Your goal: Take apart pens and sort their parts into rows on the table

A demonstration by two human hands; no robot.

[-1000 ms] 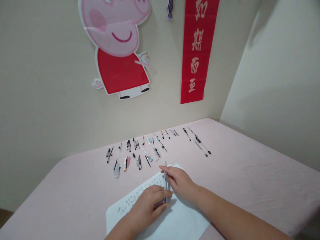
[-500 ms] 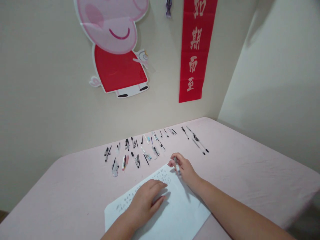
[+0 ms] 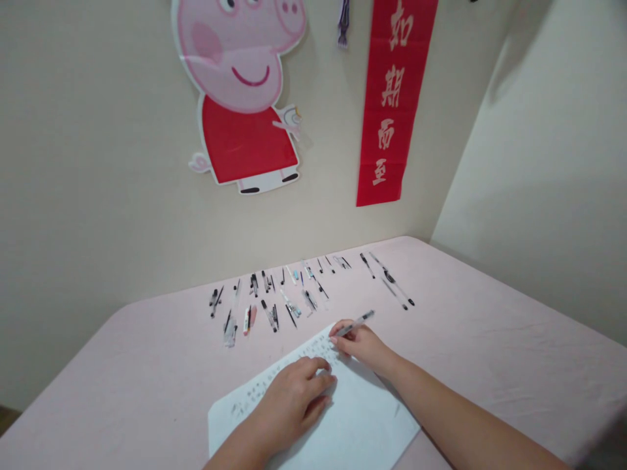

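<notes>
A white sheet of paper (image 3: pixel 353 424) with rows of small handwriting lies on the pink table (image 3: pixel 490 352). My left hand (image 3: pixel 294 398) rests flat on the sheet, fingers stretched out over the writing. My right hand (image 3: pixel 360 343) is at the sheet's far edge, fingers closed on a clear pen (image 3: pixel 357 322). The pen's tip is down by the paper and its rear end points up to the right.
Beyond the paper, several pens and pen parts (image 3: pixel 274 297) lie in rows near the wall, with three longer pens (image 3: pixel 392 281) to their right. A cartoon pig cut-out (image 3: pixel 245 98) and a red banner (image 3: pixel 392 98) hang on the wall. The table meets a corner at the right.
A second ago both hands held the pen over the paper. My left hand let go and lies flat on the sheet; my right hand has turned the pen into a writing grip.
</notes>
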